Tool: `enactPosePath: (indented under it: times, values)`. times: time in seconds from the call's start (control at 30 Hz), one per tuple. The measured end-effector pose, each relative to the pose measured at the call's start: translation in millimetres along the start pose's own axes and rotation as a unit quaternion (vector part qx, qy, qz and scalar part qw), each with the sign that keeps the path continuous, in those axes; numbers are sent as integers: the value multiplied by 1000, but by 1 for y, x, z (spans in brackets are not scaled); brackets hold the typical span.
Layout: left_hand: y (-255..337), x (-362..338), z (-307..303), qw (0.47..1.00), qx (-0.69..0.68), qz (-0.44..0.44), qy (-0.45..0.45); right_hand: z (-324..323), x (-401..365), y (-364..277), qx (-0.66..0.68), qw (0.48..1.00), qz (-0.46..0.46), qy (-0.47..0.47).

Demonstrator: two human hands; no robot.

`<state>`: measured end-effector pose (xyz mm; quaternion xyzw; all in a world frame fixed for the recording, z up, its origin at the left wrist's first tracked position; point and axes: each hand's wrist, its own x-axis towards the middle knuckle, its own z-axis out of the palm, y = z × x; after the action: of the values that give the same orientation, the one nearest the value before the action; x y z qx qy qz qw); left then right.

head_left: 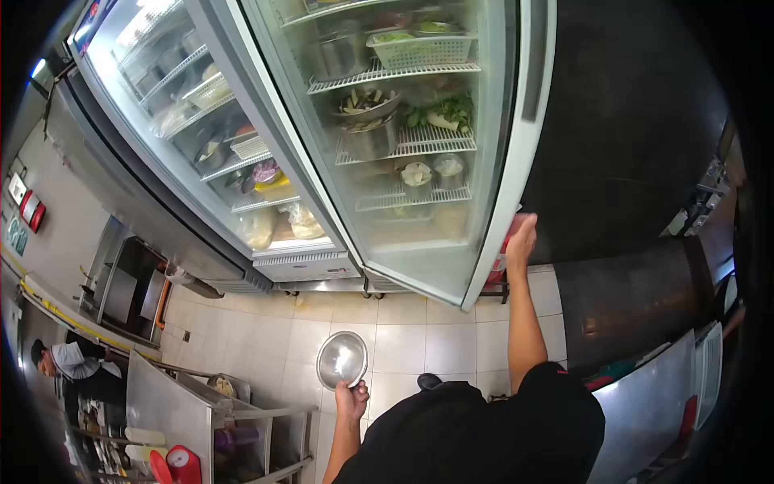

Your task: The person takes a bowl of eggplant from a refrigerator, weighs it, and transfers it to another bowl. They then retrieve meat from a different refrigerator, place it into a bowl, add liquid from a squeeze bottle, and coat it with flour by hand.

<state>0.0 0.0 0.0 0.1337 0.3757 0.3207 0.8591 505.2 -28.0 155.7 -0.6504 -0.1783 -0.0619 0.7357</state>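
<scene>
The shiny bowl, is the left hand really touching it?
Touching. The head view shows the left hand gripping the shiny bowl at its near rim, with no gap between them.

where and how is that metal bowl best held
Probably by the near edge of the metal bowl, coming from the person's side, where the left hand holds it: the bowl is round, shows no handle, and its rim looks thin enough to pinch between thumb and fingers.
</scene>
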Motion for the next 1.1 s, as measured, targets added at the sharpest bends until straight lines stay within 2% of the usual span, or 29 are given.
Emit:
enactPosePath:
  times: [0.03,0.07,0.1,0.17,0.23,0.3,0.37,0.43,0.47,0.5,0.57,0.63,0.7,0.77,0.8,0.9,0.97,1.03,1.07,1.1]
  values:
    - [0,8,11,1000,-5,5,20,-7,-17,-16,-19,1000,-19,-3]
    - [0,15,22,999,-10,10,39,-14,-34,-34,13,998,-15,-52]
    - [-1,-21,19,999,1,-1,53,-37,-74,-54,38,994,13,-99]
    - [-3,-14,45,997,15,40,69,-29,-87,-54,48,981,-59,-177]
    - [15,-13,64,996,17,55,65,8,-98,-65,119,971,2,-205]
    - [19,-16,74,995,7,66,69,45,-85,-50,176,944,87,-265]
    - [23,-26,78,990,23,107,91,87,-68,-54,192,928,59,-315]
    - [11,-28,81,985,-12,144,93,120,-37,-74,134,922,86,-354]
    - [9,-29,82,984,-20,147,95,144,-21,-76,124,927,73,-347]
    - [8,-30,84,974,-57,192,110,167,-4,-76,116,931,62,-340]
    - [13,-37,80,954,-117,254,106,207,35,-85,101,911,148,-371]
    - [22,-34,54,931,-128,321,117,246,74,-87,57,927,120,-350]
    - [36,-37,47,907,-137,362,165,269,108,-97,44,928,138,-343]
    - [52,-38,38,892,-130,397,172,288,122,-112,91,942,170,-274]
    - [61,-33,22,891,-130,391,189,295,130,-118,80,934,189,-294]
    - [84,-53,54,891,-101,364,251,316,142,-116,79,918,214,-324]
    - [95,-46,43,883,-130,377,249,325,151,-113,85,913,201,-345]
    - [103,-52,58,872,-166,381,260,324,151,-124,90,910,224,-338]
    - [108,-46,47,866,-171,387,265,327,149,-131,126,928,213,-277]
    - [111,-46,48,865,-175,387,266,328,150,-135,125,928,212,-280]
